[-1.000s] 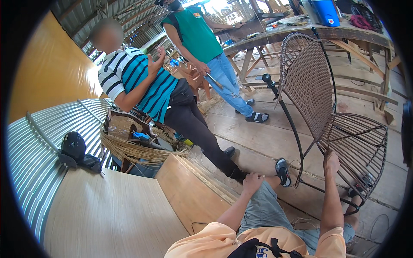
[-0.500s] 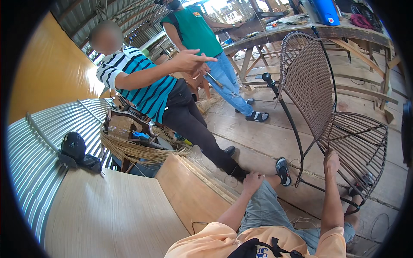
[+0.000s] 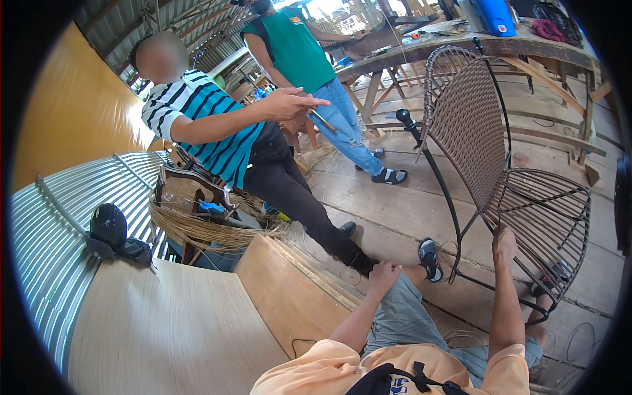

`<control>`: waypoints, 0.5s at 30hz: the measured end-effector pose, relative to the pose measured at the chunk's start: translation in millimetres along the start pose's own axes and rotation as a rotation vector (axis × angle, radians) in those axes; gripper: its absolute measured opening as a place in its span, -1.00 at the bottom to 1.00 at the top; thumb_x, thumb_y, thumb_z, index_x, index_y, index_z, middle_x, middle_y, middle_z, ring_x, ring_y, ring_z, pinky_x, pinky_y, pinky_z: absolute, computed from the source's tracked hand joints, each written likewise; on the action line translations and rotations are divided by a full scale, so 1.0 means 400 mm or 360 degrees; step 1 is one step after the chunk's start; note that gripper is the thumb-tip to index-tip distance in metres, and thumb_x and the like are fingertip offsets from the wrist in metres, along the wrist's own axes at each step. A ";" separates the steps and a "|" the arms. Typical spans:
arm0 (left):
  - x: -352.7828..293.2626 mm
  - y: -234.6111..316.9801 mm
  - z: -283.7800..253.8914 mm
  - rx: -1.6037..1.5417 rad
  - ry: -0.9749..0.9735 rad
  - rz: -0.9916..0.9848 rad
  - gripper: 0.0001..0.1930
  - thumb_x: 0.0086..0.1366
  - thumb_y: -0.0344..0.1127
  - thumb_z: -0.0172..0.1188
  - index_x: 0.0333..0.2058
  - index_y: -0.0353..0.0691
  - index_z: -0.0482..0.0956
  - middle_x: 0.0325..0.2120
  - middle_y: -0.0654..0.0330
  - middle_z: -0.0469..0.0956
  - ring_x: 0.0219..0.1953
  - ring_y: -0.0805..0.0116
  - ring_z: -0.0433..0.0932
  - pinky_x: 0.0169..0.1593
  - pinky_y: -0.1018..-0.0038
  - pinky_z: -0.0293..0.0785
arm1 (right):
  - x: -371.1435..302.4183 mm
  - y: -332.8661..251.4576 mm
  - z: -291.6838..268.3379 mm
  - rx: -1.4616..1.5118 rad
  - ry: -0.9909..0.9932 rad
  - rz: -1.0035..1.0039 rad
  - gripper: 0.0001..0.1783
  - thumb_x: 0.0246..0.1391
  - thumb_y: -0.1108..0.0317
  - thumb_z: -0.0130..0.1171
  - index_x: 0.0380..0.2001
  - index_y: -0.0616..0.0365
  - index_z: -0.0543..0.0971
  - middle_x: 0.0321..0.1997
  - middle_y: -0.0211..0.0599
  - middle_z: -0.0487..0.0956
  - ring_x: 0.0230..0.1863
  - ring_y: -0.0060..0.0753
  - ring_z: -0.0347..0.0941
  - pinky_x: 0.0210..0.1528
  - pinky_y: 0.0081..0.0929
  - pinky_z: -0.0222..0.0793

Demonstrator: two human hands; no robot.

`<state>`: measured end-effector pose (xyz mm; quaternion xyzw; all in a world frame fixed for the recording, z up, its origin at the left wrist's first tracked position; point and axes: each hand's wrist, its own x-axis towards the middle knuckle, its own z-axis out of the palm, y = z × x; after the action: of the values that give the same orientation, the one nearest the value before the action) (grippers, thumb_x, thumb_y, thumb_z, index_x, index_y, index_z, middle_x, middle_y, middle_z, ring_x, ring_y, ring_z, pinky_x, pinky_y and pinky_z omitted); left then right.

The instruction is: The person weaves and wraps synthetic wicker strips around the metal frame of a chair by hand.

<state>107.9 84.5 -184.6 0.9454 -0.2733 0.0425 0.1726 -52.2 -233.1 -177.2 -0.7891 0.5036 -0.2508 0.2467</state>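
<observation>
A brown woven chair with a black metal frame stands tilted at my right, its seat of dark rods only partly woven. My right hand is closed around the edge of the chair frame where backrest and seat meet; the fingertips are partly hidden. My left hand rests on my left knee, fingers loosely bent and holding nothing. In front of me a person in a striped shirt points with an outstretched hand.
Another person in a green top stands by a long wooden workbench bearing a blue jug. Wooden panels lie at my left, a black cap on them. Beyond sits a bundle of cane strands. Loose strands lie on the plank floor.
My view has shifted slightly, so the scene sits a little further left. The person in stripes has turned the pointing hand a little. My hands keep their places on chair and knee.
</observation>
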 end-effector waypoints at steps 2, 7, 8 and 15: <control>0.004 0.002 -0.001 0.0017 0.0013 0.0000 -0.74 0.05 -0.04 0.08 -0.43 -0.08 0.56 -0.35 0.13 0.52 -0.27 0.07 0.48 -0.22 0.19 0.41 | 0.001 0.002 0.007 -0.0005 0.0008 -0.0018 -0.68 0.05 0.08 -0.06 -0.44 0.08 0.52 -0.39 -0.02 0.52 -0.30 0.08 0.44 -0.29 -0.12 0.35; 0.010 0.002 -0.010 -0.0008 -0.0137 -0.0053 -0.68 0.10 -0.03 0.03 -0.36 -0.13 0.54 -0.28 0.08 0.48 -0.20 0.03 0.43 -0.11 0.20 0.36 | 0.009 0.005 0.024 -0.0084 0.0031 0.0013 -0.69 0.02 0.06 -0.01 -0.53 0.05 0.50 -0.44 -0.09 0.53 -0.34 -0.02 0.46 -0.35 -0.21 0.38; 0.007 0.003 -0.011 -0.0006 -0.0139 -0.0050 -0.68 0.10 -0.03 0.03 -0.36 -0.13 0.54 -0.28 0.08 0.48 -0.20 0.03 0.43 -0.11 0.20 0.36 | 0.007 0.007 0.027 -0.0083 0.0031 0.0016 -0.69 0.02 0.06 -0.01 -0.53 0.05 0.50 -0.44 -0.09 0.53 -0.34 -0.02 0.46 -0.35 -0.21 0.38; 0.000 -0.007 0.008 0.0014 -0.0056 -0.0013 -0.71 0.07 -0.04 0.05 -0.40 -0.11 0.54 -0.32 0.09 0.50 -0.23 0.03 0.45 -0.17 0.18 0.39 | 0.004 0.004 0.012 -0.0090 -0.0029 0.0053 -0.68 0.04 0.03 -0.04 -0.44 0.03 0.52 -0.39 -0.08 0.53 -0.28 -0.02 0.46 -0.31 -0.18 0.37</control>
<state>109.2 85.5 -188.5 0.9478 -0.2724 0.0265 0.1639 -49.6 -234.5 -181.5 -0.7895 0.5213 -0.2250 0.2330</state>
